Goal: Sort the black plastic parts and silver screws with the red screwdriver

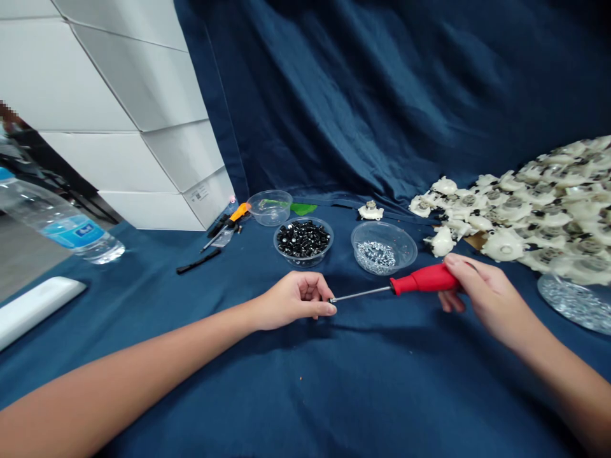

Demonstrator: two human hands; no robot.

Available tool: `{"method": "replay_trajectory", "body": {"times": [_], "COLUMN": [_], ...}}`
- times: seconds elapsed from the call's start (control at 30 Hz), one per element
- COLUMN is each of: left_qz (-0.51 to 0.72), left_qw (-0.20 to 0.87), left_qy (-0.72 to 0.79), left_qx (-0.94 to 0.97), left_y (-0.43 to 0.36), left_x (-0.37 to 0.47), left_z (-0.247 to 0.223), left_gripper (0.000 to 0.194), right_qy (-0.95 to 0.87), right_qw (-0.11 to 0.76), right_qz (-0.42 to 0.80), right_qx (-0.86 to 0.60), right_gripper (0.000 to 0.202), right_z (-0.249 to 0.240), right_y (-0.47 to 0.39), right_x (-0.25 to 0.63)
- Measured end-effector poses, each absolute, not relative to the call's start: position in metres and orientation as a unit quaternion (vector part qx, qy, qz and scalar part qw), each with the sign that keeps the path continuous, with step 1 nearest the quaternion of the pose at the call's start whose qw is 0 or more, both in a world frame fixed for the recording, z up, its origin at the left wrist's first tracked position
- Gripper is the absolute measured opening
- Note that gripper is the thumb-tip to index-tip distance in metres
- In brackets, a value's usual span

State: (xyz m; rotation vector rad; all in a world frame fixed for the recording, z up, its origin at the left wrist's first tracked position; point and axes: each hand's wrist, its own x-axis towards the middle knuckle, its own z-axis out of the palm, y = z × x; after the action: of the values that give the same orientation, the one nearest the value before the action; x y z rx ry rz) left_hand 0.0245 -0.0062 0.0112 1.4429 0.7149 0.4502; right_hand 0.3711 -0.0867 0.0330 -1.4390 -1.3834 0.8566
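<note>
My left hand pinches a small dark part between thumb and fingertips; most of the part is hidden. The tip of a red-handled screwdriver meets that part, its shaft running nearly level from the right. Around the rear end of the red handle, my right hand is closed. Just behind the hands stand a clear bowl of black parts and a clear bowl of small silvery screws.
White plastic parts are heaped at the right, beside another tub of metal pieces. One white part sits apart. An orange-handled screwdriver, an open clear bowl, a water bottle and white boxes are left.
</note>
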Motion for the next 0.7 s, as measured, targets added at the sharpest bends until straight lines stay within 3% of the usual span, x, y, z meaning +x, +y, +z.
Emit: {"method": "replay_trajectory", "body": {"times": [0.13, 0.2, 0.37, 0.5, 0.6, 0.7], "left_qz": [0.204, 0.201, 0.202, 0.200, 0.198, 0.199], "left_qw": [0.670, 0.671, 0.671, 0.660, 0.661, 0.663], "left_qy": [0.318, 0.316, 0.318, 0.329, 0.327, 0.324], "left_qx": [0.639, 0.640, 0.639, 0.645, 0.646, 0.645], "left_y": [-0.006, -0.006, -0.006, -0.006, -0.006, -0.006], "left_x": [0.024, 0.024, 0.024, 0.024, 0.024, 0.024], "left_z": [0.010, 0.010, 0.010, 0.009, 0.009, 0.009], "left_gripper": [0.035, 0.034, 0.034, 0.034, 0.034, 0.034], "right_qy": [-0.509, -0.514, -0.584, -0.573, -0.580, -0.587], "right_qw": [0.525, 0.545, 0.507, 0.562, 0.555, 0.500], "right_qz": [0.437, 0.422, 0.286, 0.344, 0.306, 0.285], "right_qx": [-0.523, -0.511, -0.566, -0.487, -0.512, -0.569], "right_gripper": [0.031, 0.027, 0.043, 0.029, 0.027, 0.043], "right_z": [0.035, 0.035, 0.033, 0.029, 0.031, 0.034], "right_y": [-0.087, -0.090, -0.095, -0.093, -0.095, -0.097], "right_x": [0.364, 0.363, 0.369, 0.372, 0.371, 0.369]}}
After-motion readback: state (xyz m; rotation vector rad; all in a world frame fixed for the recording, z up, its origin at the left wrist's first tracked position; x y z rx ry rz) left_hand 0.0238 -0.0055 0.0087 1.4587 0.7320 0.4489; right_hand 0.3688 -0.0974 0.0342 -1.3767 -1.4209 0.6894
